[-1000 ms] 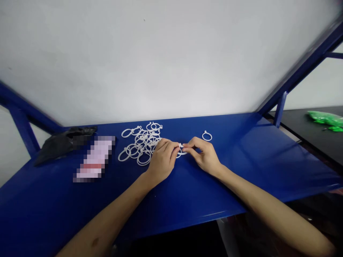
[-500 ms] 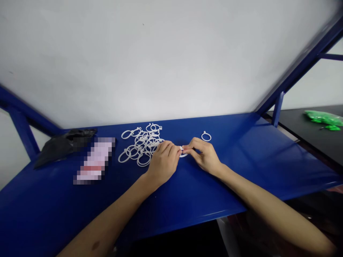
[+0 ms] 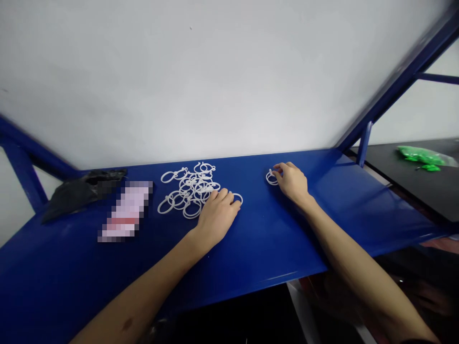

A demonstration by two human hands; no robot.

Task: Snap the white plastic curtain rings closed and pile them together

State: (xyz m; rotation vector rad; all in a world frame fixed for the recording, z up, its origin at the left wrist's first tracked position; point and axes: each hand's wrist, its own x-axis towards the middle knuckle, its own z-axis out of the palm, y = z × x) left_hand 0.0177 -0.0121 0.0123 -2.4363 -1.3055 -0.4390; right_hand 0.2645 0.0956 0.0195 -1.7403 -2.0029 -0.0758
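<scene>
My left hand (image 3: 218, 215) has its fingers curled down over a white plastic ring (image 3: 239, 197) at the right side of the pile; the ring's far edge shows past the fingertips. Several more white rings with small tabs (image 3: 191, 210) lie in a loose, overlapping heap just left of that hand. Further right, my right hand (image 3: 293, 182) pinches a white ring (image 3: 271, 181) by its tab between thumb and fingers. It is low over the table, overlapping another white ring there. The fingers partly hide both of these rings.
The blue table (image 3: 251, 253) meets a pale wall (image 3: 215, 86) at the back. A black plastic bag (image 3: 79, 193) and a blurred pinkish-white packet (image 3: 127, 210) lie on the left. Beyond the blue frame at right, a green bagged item (image 3: 425, 157) rests on a black surface.
My hands have separated. The right one has moved right and back with a ring, to the ring lying there. My left hand has shifted slightly and its fingers now reach over another ring.
</scene>
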